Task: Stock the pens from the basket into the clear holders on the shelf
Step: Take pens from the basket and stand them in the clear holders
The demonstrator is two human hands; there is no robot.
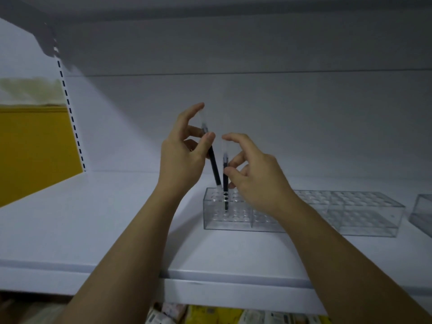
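A clear holder (233,218) with rows of round holes stands on the white shelf (93,230). My left hand (182,157) pinches a black pen (215,169) with a clear cap, tilted, its lower tip at a back-left hole. My right hand (254,176) holds a second black pen (225,183) upright, its lower end down inside a hole near the holder's left end. The basket is not in view.
More clear holders continue to the right (364,213), with another at the far right edge (423,213). A yellow panel (35,148) and a slotted upright (72,118) bound the shelf on the left. Packaged goods (222,315) sit on the shelf below.
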